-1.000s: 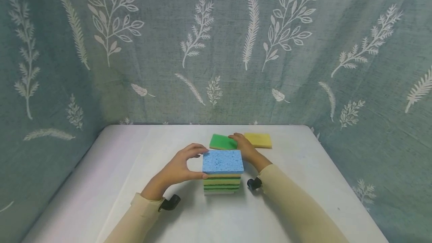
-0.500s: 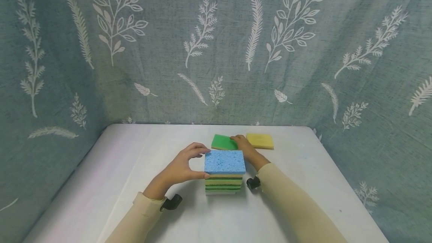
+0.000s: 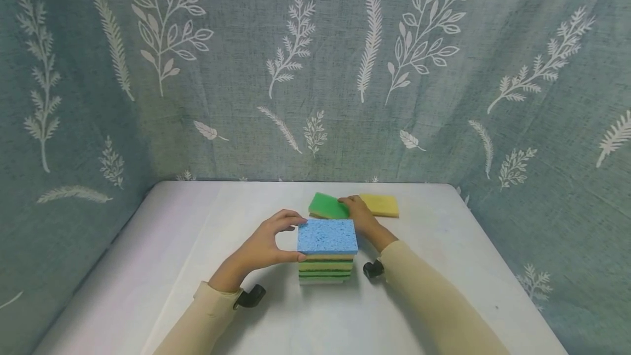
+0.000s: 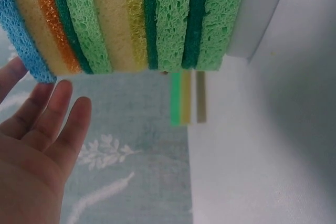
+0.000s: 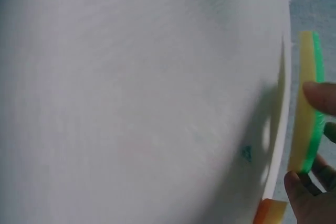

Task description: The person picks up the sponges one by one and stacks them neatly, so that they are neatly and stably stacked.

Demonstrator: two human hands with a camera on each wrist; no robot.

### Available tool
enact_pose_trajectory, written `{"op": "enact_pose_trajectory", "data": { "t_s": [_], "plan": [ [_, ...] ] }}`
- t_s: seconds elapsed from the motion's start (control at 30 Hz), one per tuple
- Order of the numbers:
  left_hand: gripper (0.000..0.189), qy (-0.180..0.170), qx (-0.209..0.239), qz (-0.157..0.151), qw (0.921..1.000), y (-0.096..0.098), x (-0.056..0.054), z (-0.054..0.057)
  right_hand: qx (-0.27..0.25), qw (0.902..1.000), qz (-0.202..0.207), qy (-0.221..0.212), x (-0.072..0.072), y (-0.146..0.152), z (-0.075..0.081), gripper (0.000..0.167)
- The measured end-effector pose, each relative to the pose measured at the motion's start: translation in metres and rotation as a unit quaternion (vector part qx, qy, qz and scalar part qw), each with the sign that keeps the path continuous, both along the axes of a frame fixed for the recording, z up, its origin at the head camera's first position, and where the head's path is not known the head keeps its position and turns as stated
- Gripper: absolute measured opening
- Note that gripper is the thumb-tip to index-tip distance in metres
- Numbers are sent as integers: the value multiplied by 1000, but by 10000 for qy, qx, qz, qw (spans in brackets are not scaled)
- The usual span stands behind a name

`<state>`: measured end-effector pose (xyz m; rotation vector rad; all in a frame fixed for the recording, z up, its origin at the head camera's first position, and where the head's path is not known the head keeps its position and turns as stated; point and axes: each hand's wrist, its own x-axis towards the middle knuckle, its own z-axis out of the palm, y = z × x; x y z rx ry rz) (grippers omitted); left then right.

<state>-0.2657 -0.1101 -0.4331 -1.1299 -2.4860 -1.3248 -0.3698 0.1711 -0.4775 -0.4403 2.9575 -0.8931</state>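
Nearest were the 2 sleeves: the left sleeve [image 3: 189,325] came in from the left, the right sleeve [image 3: 439,305] from the right, with a stretch of white table [image 3: 296,325] between them. More of that surface ran from the left arm out to the table's left edge, and from the right arm to its right edge.

The left hand [image 3: 261,245] stood at the left side of the sponge stack [image 3: 325,268], loosely clamped on the blue sponge [image 3: 327,236] on top, thumb at its near left corner and fingers at the far left. The stack's layers lay flat, their front edges roughly in line; a white block [image 4: 257,19] formed the base. A gap of table separated the stack from the right forearm.

Just behind the stack, the right hand [image 3: 361,217] was clamped on the right end of the green sponge [image 3: 326,206], thumb and fingers together on its edges. I could not tell whether it touched the table. The yellow sponge [image 3: 379,205] lay just beyond that hand, to the right.

Past these, a strip of table led to the straight far edge, with the leaf-patterned curtain [image 3: 325,136] behind.
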Motion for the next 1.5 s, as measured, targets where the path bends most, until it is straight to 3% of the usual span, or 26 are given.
{"op": "enact_pose_trajectory", "data": {
  "t_s": [0.13, 0.3, 0.6, 0.93, 1.17, 1.43, 1.5],
  "plan": [
    [70, -26, -41, -1, 10000, 0, 0, 0, -237, 9993, 18, 279, 3, 4, 8, 65],
    [71, -22, 51, 10, 10000, -2, 0, 1, -848, 9958, 222, 271, 10, 12, 20, 57],
    [72, 81, -35, 76, 9999, -5, -1, 4, -1843, 9800, 657, 362, 27, 29, 42, 49],
    [66, -101, -107, 207, 9997, -4, -1, 2, -1980, 9755, 869, 391, 43, 39, 52, 49],
    [66, -1, -77, 183, 9998, -4, 1, 1, -1962, 9736, 1076, 456, 55, 40, 61, 48],
    [67, -179, -113, 229, 9995, -5, 1, 1, -1806, 9741, 1190, 657, 84, 31, 100, 46],
    [67, -222, -101, 247, 9994, -5, 1, 1, -1787, 9742, 1207, 660, 86, 31, 102, 45]
  ]
}}
